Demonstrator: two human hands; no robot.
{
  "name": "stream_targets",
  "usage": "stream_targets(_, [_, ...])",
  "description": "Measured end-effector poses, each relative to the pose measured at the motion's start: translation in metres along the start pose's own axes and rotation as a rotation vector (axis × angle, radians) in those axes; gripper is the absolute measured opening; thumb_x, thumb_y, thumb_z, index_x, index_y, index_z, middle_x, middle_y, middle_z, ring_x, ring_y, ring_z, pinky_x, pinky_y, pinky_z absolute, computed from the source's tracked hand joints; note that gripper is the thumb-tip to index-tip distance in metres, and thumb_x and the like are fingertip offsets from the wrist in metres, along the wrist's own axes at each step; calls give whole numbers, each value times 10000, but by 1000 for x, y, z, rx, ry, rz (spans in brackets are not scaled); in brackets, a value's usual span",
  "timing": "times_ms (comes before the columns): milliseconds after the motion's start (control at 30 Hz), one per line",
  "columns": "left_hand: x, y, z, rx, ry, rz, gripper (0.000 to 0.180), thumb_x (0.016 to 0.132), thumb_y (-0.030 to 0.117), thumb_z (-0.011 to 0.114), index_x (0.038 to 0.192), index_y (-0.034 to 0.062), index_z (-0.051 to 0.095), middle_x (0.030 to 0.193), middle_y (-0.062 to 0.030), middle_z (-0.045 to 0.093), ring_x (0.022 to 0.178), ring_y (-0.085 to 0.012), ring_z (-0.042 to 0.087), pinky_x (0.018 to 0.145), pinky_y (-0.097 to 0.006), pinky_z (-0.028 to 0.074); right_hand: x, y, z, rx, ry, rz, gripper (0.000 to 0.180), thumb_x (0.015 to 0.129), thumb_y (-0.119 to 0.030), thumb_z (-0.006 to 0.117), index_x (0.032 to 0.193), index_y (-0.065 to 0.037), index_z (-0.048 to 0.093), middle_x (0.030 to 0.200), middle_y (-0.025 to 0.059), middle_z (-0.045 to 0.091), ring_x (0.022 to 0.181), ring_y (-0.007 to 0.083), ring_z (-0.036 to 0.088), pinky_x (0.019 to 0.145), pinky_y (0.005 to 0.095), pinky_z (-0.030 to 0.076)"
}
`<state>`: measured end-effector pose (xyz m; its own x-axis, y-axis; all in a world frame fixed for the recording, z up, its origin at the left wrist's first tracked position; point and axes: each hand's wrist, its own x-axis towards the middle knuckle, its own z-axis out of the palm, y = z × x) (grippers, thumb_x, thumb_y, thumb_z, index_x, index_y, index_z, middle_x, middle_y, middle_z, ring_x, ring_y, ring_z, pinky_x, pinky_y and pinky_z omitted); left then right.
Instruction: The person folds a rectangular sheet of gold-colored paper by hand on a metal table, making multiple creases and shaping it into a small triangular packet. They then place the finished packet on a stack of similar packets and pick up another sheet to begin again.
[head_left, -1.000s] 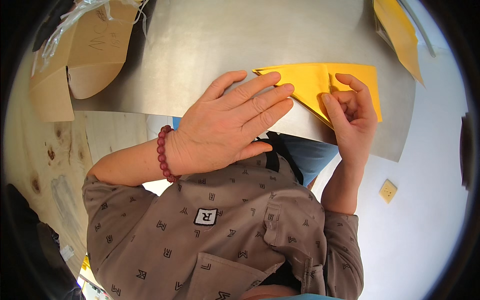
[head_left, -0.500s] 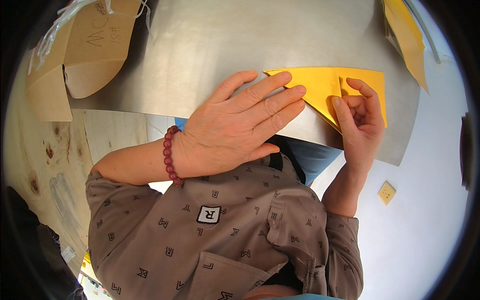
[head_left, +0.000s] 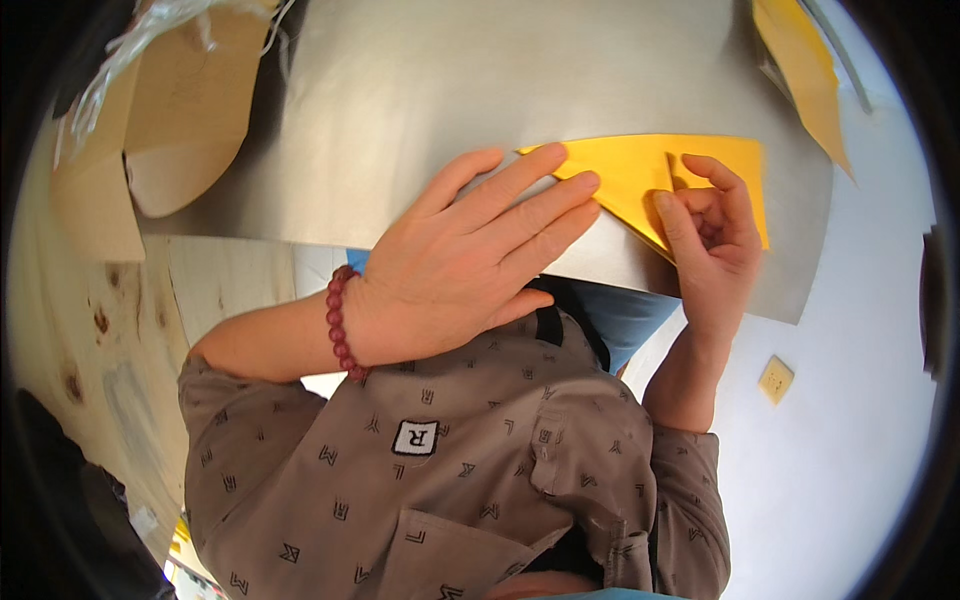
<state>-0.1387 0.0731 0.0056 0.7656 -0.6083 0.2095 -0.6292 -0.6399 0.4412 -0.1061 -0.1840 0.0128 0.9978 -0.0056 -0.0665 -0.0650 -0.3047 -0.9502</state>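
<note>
Folds are already made in the bright yellow, paper-like sheet (head_left: 620,168), laid near the front edge and right front corner of the grey metal table (head_left: 450,80): its left part is slanted to a point, its right end left square, apparently unfolded. The left hand's (head_left: 430,265) straight fingers are held slightly apart, tips over the slanted edge. The right hand's (head_left: 715,235) fingers are curled; whether they are clamped on the sheet cannot be told. Inner layers are hidden.
</note>
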Motion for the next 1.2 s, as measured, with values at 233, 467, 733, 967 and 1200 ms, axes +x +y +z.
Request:
stream_targets(233, [4, 4, -6, 15, -52, -14, 813, 796, 372, 821, 1508, 71, 568, 1616, -125, 503, 1526, -302, 437, 1217, -464, 331, 1, 0, 1, 12, 20, -6, 315, 938, 21, 762, 1232, -8, 653, 805, -21, 684, 673, -10, 559, 618, 154, 424])
stream_targets(467, [4, 3, -4, 51, -55, -22, 885, 738, 328, 878, 1511, 46, 552, 1617, -148, 494, 1519, -290, 441, 1211, -457, 356, 1, -2, 1, -1, 6, 17, 286, 944, 11, 759, 1212, -8, 662, 799, -15, 683, 685, -9, 571, 633, 159, 451])
stream_targets(733, [5, 4, -4, 44, -57, -35, 859, 782, 340, 845, 1519, 23, 538, 1603, -148, 513, 1514, -283, 453, 1212, -448, 353, 2, 0, 1, 5, 8, 29, 222, 946, 10, 754, 1156, -19, 689, 791, -17, 676, 675, 1, 562, 629, 174, 457])
stream_targets(967, [5, 4, -4, 69, -64, -40, 838, 803, 351, 831, 1516, 23, 539, 1603, -132, 517, 1509, -268, 460, 1215, -438, 347, 2, 3, 1, -70, 3, -12, 152, 937, -14, 757, 1084, -31, 725, 753, -10, 664, 648, 26, 560, 616, 189, 462])
stream_targets(1200, [5, 4, -4, 82, -63, -44, 824, 826, 354, 815, 1526, 24, 531, 1606, -128, 517, 1512, -270, 459, 1213, -438, 342, 5, -1, 2, -145, 4, -68, 126, 936, -29, 764, 1060, -19, 742, 780, 18, 697, 658, 61, 603, 628, 212, 496])
